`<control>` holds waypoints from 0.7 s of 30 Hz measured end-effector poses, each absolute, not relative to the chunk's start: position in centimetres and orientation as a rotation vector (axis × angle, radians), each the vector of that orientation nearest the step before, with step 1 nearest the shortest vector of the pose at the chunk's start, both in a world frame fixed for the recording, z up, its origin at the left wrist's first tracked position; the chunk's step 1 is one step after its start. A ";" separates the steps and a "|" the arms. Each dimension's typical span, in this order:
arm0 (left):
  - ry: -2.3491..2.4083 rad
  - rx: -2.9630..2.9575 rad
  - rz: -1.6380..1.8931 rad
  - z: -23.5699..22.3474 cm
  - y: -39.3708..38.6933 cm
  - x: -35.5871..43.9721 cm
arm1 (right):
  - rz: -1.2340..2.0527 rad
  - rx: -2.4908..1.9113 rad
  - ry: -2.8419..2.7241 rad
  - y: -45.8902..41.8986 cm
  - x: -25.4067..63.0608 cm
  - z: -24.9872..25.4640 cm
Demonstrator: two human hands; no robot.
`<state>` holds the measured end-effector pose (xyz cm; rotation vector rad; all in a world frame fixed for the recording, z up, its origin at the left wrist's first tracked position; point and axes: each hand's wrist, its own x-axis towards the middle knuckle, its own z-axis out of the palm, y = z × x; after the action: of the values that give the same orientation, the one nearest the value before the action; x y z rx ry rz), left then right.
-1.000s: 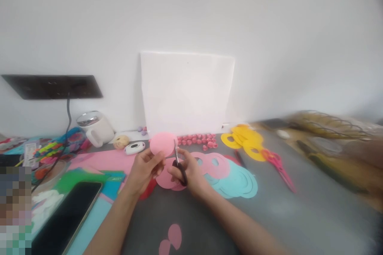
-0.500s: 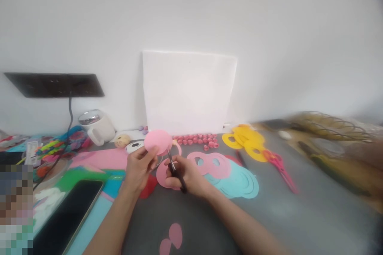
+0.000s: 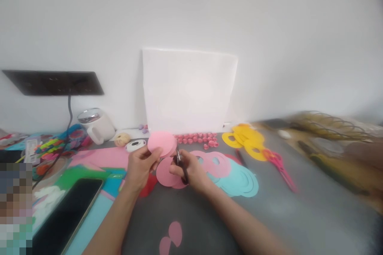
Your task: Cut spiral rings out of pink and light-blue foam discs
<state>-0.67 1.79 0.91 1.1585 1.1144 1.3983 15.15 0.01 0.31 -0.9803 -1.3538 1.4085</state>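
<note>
My left hand (image 3: 143,167) pinches a round pink paper disc (image 3: 160,143) between thumb and fingers, held up over the table. Closed around the handles of a pair of black-handled scissors (image 3: 179,160), my right hand (image 3: 191,173) keeps the blades pointing up at the disc's right edge. Beneath the hands lie more pink paper circles (image 3: 165,174), partly covered by my right hand. To the right, pink paper rings (image 3: 220,166) overlap a pile of light blue paper rings (image 3: 247,185). Two small pink cut pieces (image 3: 175,234) rest near the front edge.
Yellow paper rings (image 3: 257,143) and pink scissors (image 3: 281,171) lie at the right. Small rolled red pieces (image 3: 194,140) line the back, before a white board (image 3: 190,91). A phone (image 3: 70,211), coloured sheets (image 3: 101,157) and a white mug (image 3: 100,127) stand at the left.
The narrow pink strip hanging at the disc's right edge no longer shows. Both the disc and the scissors have shifted slightly right.
</note>
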 end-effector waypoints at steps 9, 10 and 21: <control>1.132 1.213 1.385 0.8 1.9 -0.8 | 1.424 -0.994 -1.325 0.2 15.2 0.3; 1.135 1.213 1.385 0.9 1.9 -0.8 | 1.429 -1.002 -1.320 0.2 15.2 0.3; 1.132 1.234 1.401 0.8 1.9 -0.9 | 1.468 -1.063 -1.263 0.2 15.3 0.0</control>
<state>-0.91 1.89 0.81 1.2342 1.1317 1.4012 15.26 0.25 -0.03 -1.0626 -1.2628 1.4679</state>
